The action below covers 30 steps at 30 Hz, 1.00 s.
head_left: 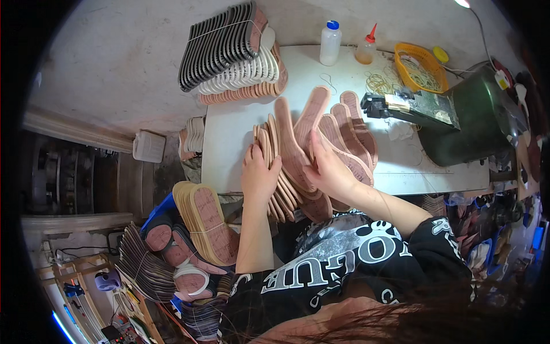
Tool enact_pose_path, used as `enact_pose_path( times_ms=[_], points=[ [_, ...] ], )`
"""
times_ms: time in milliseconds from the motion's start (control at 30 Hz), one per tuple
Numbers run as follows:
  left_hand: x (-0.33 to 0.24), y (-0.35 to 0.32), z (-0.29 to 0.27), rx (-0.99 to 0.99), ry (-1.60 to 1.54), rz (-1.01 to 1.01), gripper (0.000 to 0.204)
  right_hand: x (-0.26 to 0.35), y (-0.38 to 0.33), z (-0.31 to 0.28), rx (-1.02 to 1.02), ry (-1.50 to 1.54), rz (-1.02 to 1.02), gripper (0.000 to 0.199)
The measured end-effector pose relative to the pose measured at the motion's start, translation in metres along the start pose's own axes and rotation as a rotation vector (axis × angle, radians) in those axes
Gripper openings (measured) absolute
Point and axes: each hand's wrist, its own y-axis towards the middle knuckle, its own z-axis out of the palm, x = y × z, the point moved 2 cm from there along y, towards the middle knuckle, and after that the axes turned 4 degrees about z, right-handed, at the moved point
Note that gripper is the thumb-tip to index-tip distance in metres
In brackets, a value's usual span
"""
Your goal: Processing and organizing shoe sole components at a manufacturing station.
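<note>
Nearest, at the lower left below the surface, lies one tied bundle of tan soles [209, 221] on a heap of darker soles [166, 258] — too many and too overlapped to count.

Both hands work at the near edge of the white surface [229, 126]. The left hand [259, 175] is curled about halfway, fingers wrapped round the left side of a fan of pink insoles [298, 166], thumb against their edges. The right hand [329, 169] is partly open, fingers spread over the fan's right side and pressing on the upper insoles, one finger raised along a long one. The fan stands on edge between the two hands, its lower ends hanging over the near edge of the surface; roughly a dozen pieces show on the left, the exact count cannot be told. Just right of the hands, about four or five more insoles [352, 129] splay out flat on the surface.

Farther right sits one dark green machine [464, 120]. At the far edge stand two bottles — a white one with a blue cap [330, 43] and a small one with a red nozzle [367, 49] — and one yellow basket [423, 66] with rubber bands [381, 80] loose beside it. Far left, one stack of soles [235, 54] in three layers, dark, white and tan.
</note>
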Motion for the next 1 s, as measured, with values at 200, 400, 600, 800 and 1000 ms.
enact_pose_path(
  times_ms=[200,400,600,800,1000],
  points=[
    [0.004,-0.003,-0.008,-0.025,0.002,0.044,0.065,0.034,-0.016,-0.017,0.460,-0.142,0.067,0.071],
    [0.000,-0.006,-0.014,0.033,-0.022,-0.083,0.066,0.009,-0.007,0.008,0.122,-0.159,-0.014,0.077],
    [0.000,-0.005,-0.018,0.027,-0.019,-0.145,0.078,-0.001,-0.017,0.031,0.238,0.125,-0.015,0.071],
    [-0.035,-0.006,-0.020,0.050,-0.018,-0.154,0.104,0.016,-0.020,0.029,0.424,-0.011,-0.132,0.085],
    [-0.031,-0.006,-0.013,0.054,0.089,-0.109,0.105,-0.009,-0.024,-0.026,0.265,-0.062,-0.080,0.059]
  ],
)
